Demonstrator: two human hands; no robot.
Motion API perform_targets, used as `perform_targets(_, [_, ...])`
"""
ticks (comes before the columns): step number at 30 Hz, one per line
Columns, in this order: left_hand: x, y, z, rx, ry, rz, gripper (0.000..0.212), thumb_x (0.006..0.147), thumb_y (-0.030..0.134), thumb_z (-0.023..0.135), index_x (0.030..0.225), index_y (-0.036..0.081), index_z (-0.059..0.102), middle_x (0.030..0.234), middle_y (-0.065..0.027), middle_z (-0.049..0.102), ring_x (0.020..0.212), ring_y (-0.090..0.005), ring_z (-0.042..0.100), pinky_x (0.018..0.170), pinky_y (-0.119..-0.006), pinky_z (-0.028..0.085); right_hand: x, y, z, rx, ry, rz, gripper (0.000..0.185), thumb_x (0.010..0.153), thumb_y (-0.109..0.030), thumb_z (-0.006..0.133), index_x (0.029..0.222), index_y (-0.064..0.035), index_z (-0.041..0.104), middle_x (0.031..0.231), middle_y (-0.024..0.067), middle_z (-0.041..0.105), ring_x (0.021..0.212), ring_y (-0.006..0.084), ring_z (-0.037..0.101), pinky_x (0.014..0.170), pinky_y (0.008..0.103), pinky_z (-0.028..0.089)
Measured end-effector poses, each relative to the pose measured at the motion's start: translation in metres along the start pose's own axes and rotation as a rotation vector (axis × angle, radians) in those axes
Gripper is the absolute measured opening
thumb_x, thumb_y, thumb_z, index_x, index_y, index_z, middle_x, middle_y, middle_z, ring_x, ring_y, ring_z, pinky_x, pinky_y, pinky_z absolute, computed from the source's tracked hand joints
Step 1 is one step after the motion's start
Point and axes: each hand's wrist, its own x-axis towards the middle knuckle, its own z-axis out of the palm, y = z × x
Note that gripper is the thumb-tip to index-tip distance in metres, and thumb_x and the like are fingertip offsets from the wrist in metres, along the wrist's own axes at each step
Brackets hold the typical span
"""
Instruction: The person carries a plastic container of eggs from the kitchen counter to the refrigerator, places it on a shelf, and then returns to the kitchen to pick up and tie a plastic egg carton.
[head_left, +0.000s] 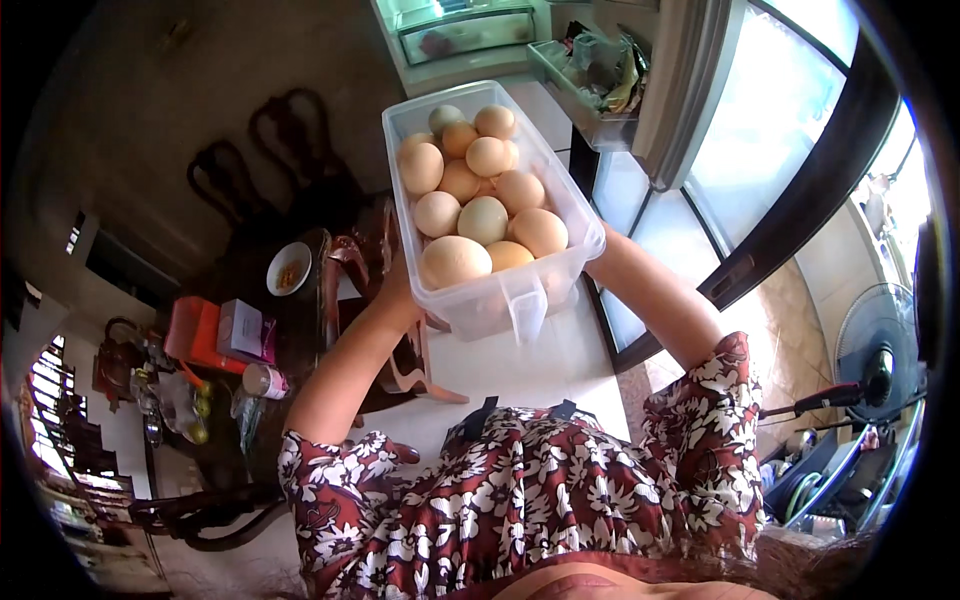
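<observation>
A clear plastic storage bin (491, 319) with a front handle is held up before me at arm's length. Several brown, cream and pale greenish eggs (459, 262) are heaped inside it. My left hand (409, 281) supports the bin from its left side, mostly hidden behind the wall. On the opposite side, my right hand (595, 244) holds it, with the fingers out of sight under or behind the plastic. Just beyond the bin is an open refrigerator, its lower drawer (469, 36) showing. A door bin (596, 124) full of bagged items hangs on the refrigerator door (686, 97).
To the left, a dark wooden table (304, 315) bears a white bowl (289, 268), boxes (244, 330) and a jar (264, 381). Wooden chairs (289, 150) stand around it. Glass-panelled doors (772, 112) and a fan (877, 352) are at right.
</observation>
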Motion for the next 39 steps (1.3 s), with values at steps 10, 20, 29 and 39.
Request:
perform_targets(10, [-0.105, 0.092, -0.01, 0.025, 0.021, 0.115, 0.043, 0.092, 0.034, 0.05, 0.126, 0.011, 0.038, 0.117, -0.0038, 0.047, 0.104, -0.0124, 0.049, 0.083, -0.025, 0.047, 0.008, -0.015, 0.154, -0.138, -0.067, -0.052, 0.048, 0.079, -0.016, 0.07, 0.122, -0.0072, 0.051, 0.119, 0.0037, 0.053, 0.107, 0.0129, 0.05, 0.092, 0.0284, 0.043])
perform_targets(20, [-0.157, 0.155, -0.013, -0.058, 0.057, 0.008, 0.047, 0.084, 0.024, 0.065, 0.123, 0.008, 0.045, 0.117, -0.0058, 0.052, 0.106, -0.016, 0.051, 0.088, -0.032, 0.047, -0.002, -0.048, 0.226, -0.304, 0.098, -0.138, 0.034, 0.083, -0.014, 0.063, 0.115, -0.0064, 0.054, 0.108, 0.003, 0.056, 0.096, 0.0119, 0.053, 0.082, 0.0267, 0.046])
perform_targets(29, [-0.246, 0.265, -0.067, -0.039, 0.178, -0.119, 0.044, 0.085, 0.035, 0.06, 0.12, 0.01, 0.048, 0.113, -0.0085, 0.056, 0.099, -0.0173, 0.057, 0.079, -0.034, 0.052, 0.044, -0.027, 0.354, -0.722, 0.218, -0.175, 0.031, 0.09, -0.016, 0.054, 0.119, -0.007, 0.05, 0.112, 0.0033, 0.053, 0.098, 0.01, 0.051, 0.085, 0.024, 0.045])
perform_targets(39, [-0.326, 0.38, -0.148, 0.022, -0.173, 0.04, 0.084, 0.083, 0.076, 0.016, 0.136, 0.014, 0.035, 0.127, -0.0086, 0.05, 0.115, -0.021, 0.05, 0.093, -0.038, 0.045, 0.119, 0.009, 0.525, -0.707, 0.215, -0.143, 0.034, 0.091, -0.017, 0.049, 0.123, -0.007, 0.049, 0.118, 0.0036, 0.053, 0.104, 0.0109, 0.05, 0.089, 0.0241, 0.043])
